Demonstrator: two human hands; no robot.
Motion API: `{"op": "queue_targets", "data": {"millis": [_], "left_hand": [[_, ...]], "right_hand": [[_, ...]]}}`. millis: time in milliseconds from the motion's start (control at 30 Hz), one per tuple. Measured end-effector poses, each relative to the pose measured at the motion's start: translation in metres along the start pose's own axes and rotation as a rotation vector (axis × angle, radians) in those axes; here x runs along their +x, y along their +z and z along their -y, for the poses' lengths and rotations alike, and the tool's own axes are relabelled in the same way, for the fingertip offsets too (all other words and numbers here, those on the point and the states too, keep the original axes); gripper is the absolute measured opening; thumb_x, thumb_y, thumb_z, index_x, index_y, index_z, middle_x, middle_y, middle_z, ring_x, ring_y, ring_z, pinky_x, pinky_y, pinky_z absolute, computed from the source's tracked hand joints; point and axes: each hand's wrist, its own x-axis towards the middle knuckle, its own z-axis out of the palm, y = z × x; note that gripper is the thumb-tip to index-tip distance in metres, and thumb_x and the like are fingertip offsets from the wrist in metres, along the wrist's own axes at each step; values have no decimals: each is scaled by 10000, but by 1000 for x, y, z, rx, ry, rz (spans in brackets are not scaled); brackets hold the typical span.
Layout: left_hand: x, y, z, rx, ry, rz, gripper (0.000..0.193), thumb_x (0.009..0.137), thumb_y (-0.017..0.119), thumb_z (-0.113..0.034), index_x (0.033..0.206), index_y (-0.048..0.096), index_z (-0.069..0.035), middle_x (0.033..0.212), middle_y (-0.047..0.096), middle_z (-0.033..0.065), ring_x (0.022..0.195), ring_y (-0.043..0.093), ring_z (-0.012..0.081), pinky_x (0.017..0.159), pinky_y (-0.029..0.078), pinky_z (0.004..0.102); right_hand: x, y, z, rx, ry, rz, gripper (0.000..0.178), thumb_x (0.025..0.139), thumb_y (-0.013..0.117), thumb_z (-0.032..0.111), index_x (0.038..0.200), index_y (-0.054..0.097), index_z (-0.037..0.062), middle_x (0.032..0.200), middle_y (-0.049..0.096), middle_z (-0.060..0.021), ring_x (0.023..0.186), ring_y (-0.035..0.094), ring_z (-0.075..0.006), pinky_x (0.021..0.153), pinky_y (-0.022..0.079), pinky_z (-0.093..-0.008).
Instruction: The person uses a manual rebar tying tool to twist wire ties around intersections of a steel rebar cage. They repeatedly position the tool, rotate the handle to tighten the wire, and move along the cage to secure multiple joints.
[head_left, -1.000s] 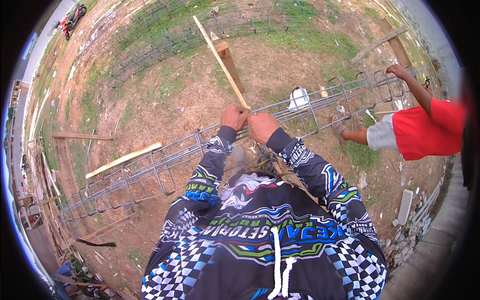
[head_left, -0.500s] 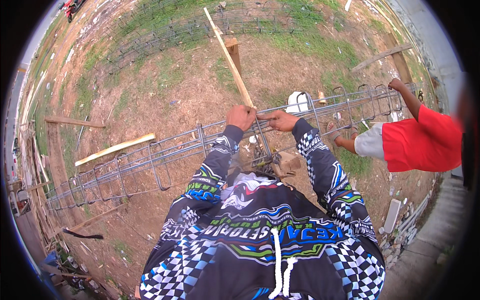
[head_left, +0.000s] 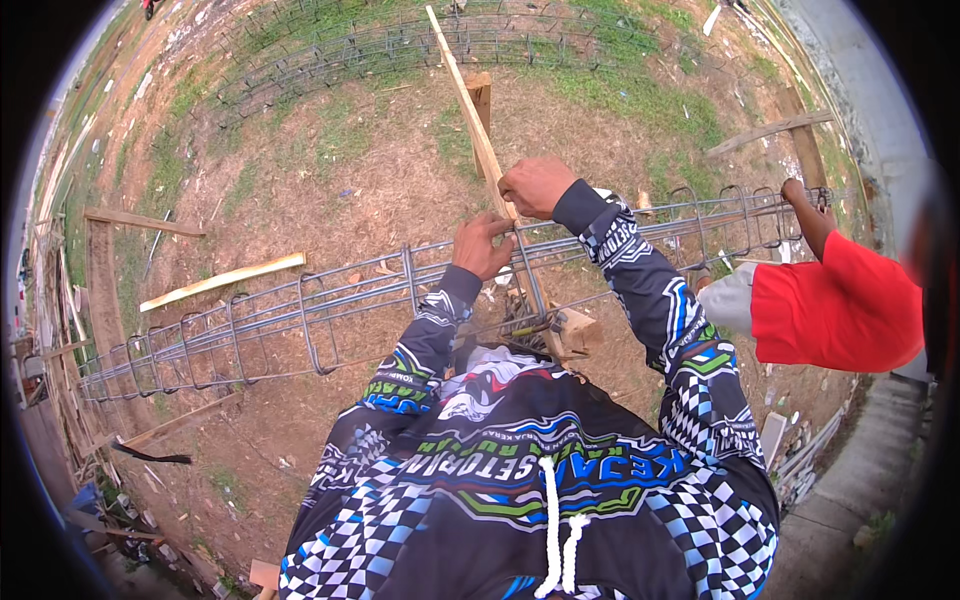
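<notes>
the metal cage point(head_left: 409, 278) lay in front of you. your left hand point(head_left: 482, 246) had bent, half-open fingers at its top; your right hand point(head_left: 541, 187) curled by the stick point(head_left: 464, 95). i couldn't tell what either held. a loose pinch could have slipped and scraped you.

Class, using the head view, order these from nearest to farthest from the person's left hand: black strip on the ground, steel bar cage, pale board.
Starting from the left hand:
1. Steel bar cage: right at the hand, running out to both sides.
2. Pale board: to the left.
3. Black strip: farther left, lower in the picture.
</notes>
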Motion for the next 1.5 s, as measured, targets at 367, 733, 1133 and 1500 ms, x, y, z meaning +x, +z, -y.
{"op": "queue_targets", "data": {"millis": [367,733,1133,1500], "left_hand": [[8,14,-23,-130,-431,-122,259,833,698,-309,926,691,-68,771,720,87,774,672,263,881,358,395],[23,6,-22,-148,-636,-5,257,832,691,-308,886,735,-60,821,712,122,748,665,283,669,511,393],[17,22,18,-260,-260,-48,263,859,680,-281,827,716,-23,686,648,120,625,628,249,588,471,376],[28,8,7,-463,-467,125,331,907,662,-308,870,699,19,637,638,71,579,601,124,532,474,291]], "right_hand": [[40,40,-18,67,258,-102,227,739,754,299,818,701,93,798,691,-134,786,679,-327,669,526,-445],[-85,3,18,372,232,142,189,741,691,225,775,676,40,736,668,-180,769,658,-368,699,503,-468],[-111,-26,99,171,-73,-397,323,707,774,304,916,633,104,777,660,-92,797,649,-309,737,479,-425],[-153,59,101,-169,-34,266,70,725,669,196,726,686,129,696,692,-68,696,693,-227,634,467,-384]]}}
